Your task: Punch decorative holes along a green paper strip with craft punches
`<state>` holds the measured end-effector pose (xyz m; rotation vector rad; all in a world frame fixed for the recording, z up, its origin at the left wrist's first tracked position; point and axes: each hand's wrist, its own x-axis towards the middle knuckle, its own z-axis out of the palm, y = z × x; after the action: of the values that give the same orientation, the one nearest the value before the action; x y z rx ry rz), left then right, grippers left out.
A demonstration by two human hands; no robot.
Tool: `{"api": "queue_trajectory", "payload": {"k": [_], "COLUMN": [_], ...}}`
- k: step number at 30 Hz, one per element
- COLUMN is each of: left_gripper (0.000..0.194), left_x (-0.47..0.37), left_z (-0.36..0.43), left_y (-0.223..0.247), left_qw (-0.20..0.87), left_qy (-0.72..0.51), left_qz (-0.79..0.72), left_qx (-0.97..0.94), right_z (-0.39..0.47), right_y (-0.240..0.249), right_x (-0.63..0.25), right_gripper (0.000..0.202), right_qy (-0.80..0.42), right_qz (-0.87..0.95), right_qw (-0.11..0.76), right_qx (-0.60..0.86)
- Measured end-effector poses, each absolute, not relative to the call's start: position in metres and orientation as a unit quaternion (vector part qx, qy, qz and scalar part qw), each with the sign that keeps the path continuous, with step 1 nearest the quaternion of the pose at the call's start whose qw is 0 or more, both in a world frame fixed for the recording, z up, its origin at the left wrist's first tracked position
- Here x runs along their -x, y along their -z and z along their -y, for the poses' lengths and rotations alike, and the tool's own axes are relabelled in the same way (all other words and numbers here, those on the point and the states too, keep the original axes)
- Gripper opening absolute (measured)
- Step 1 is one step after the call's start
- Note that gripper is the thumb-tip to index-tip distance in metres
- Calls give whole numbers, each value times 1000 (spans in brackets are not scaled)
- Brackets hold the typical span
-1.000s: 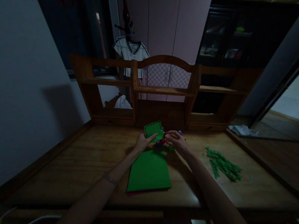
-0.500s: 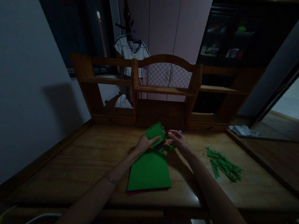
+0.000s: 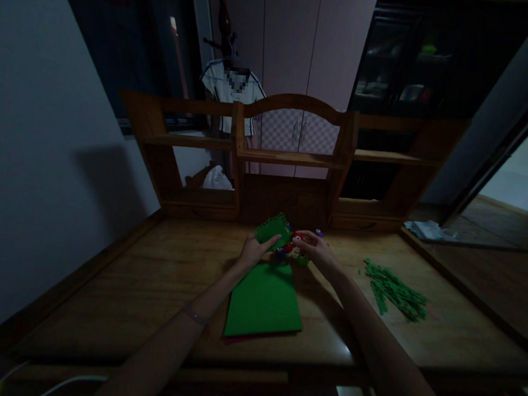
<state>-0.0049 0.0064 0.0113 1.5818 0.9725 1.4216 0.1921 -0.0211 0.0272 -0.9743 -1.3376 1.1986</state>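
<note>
My left hand (image 3: 254, 250) is closed on a small green sheet (image 3: 271, 230) with notches or holes along its edges, thumb on top, tilted above the desk. Just right of it, my right hand (image 3: 315, 250) pinches a small red piece with a white eye (image 3: 297, 238) close to the sheet's right edge. Under and around the fingers lie small round coloured pieces with eyes, among them a purple one (image 3: 280, 253) and a green one (image 3: 303, 260). Nearer to me lies a stack of larger green sheets (image 3: 263, 303), with a reddish edge showing underneath.
A heap of thin green strips (image 3: 395, 290) lies on the right of the wooden desk (image 3: 149, 286). Along the desk's back stands a wooden shelf unit (image 3: 289, 158). A wall (image 3: 34, 176) bounds the left side, and a white cable (image 3: 74, 379) runs below the front edge.
The green sheet has tilted slightly and moved a little away from me. My right hand has shifted slightly left with the red piece, and more of the round pieces show beneath.
</note>
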Motion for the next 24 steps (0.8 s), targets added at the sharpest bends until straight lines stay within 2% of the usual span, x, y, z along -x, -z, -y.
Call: {"api": "queue_trajectory", "payload": {"k": [24], "left_gripper": [40], "left_x": [4], "left_z": [-4], "left_y": [-16], "left_qw": [383], "left_qy": [-582], "left_qz": [-402], "left_qx": [-594], "right_z": [23], "right_y": [-27], "right_x": [-191], "right_gripper": [45], "right_qy": [-496], "right_qz": [604], "right_qw": [493], "right_qx": [383]}}
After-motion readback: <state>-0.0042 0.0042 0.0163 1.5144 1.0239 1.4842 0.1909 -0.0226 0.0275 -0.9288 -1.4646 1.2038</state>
